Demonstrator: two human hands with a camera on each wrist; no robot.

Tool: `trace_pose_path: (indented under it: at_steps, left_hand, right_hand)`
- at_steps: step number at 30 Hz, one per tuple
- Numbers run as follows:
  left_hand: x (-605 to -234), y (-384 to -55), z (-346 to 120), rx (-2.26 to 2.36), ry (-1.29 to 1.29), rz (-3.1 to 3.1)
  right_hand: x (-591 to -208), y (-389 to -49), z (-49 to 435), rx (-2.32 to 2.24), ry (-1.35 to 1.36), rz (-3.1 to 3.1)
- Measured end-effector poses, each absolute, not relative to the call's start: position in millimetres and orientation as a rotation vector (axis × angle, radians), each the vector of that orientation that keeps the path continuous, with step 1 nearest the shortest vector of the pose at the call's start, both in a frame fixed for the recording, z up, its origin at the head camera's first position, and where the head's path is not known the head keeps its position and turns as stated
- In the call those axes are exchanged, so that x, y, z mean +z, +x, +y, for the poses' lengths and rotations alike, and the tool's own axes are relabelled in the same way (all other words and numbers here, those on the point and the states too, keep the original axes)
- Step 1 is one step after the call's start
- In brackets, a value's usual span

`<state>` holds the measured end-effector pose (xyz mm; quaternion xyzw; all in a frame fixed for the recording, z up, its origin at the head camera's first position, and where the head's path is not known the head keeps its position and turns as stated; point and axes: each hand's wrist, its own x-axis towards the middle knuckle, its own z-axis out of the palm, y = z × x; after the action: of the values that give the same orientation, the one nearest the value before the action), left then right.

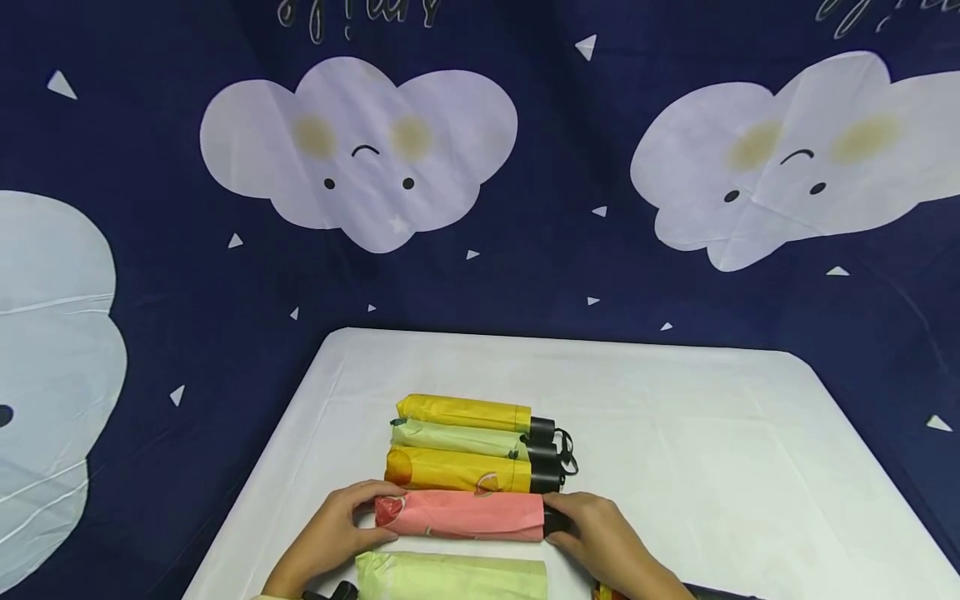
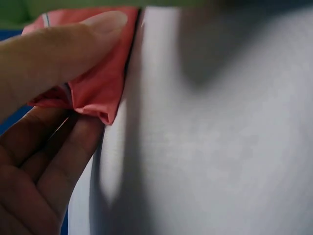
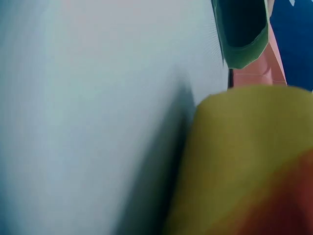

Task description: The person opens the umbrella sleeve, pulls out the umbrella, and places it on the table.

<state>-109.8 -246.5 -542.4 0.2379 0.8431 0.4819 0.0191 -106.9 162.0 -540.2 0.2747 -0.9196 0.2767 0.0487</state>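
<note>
A pink folded umbrella point(image 1: 468, 515) in its sleeve lies crosswise on the white table. My left hand point(image 1: 333, 533) pinches its left end; in the left wrist view the thumb point(image 2: 63, 54) lies on the pink fabric point(image 2: 100, 81) with fingers on the other side. At the other end my right hand point(image 1: 600, 537) grips the black handle, partly hidden by the fingers. Just beyond, a yellow folded umbrella point(image 1: 465, 469) lies parallel to the pink one. Nearer me is a pale green sleeve point(image 1: 453, 575), whose open hollow end point(image 3: 242, 29) shows in the right wrist view.
Farther back lie a light green umbrella point(image 1: 457, 437) and another yellow umbrella point(image 1: 465, 412), black handles to the right. A yellow and red item point(image 3: 244, 156) sits close under my right wrist. Behind the white table point(image 1: 712, 433) hangs a dark blue cloud-print cloth point(image 1: 540, 167).
</note>
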Motion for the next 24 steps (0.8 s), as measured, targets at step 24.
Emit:
trace_pose_path:
  at_steps: [24]
  left_hand:
    - [-519, -105, -246, 1.372, 1.014, 2.718]
  right_hand:
    - [-532, -103, 168, 0.868, 0.932, -2.613]
